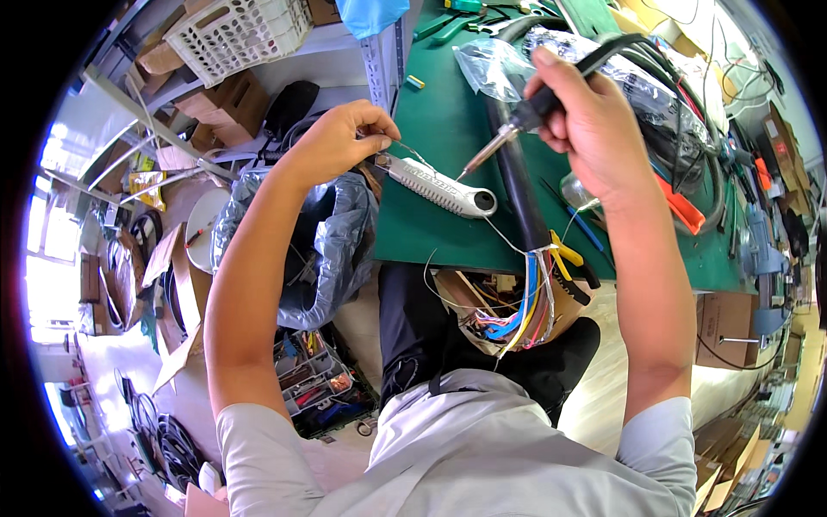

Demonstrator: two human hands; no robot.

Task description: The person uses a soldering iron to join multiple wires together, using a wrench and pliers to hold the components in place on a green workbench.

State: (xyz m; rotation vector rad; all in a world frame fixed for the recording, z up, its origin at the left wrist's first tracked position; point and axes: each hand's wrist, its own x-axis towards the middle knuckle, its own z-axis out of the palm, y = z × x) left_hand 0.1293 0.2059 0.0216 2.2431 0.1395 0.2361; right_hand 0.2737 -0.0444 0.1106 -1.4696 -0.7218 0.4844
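My left hand (341,145) pinches a thin bare wire (413,155) at the far end of a silver utility knife (435,189), which lies on the green bench mat (418,237). My right hand (586,129) grips a soldering iron (517,125), its tip angled down at the wire just above the knife's body. Right of the knife runs a thick black cable (517,198), ending at the bench edge in loose coloured wires (530,293). Yellow-and-black wire cutters (571,276) lie beside that end.
Plastic bags (491,69), looped cables (711,172) and an orange-handled tool (680,207) crowd the bench's right. At left are a bag-lined bin (327,258) and shelving with a white crate (233,34). Below are a tool box (314,388) and an open carton (177,310).
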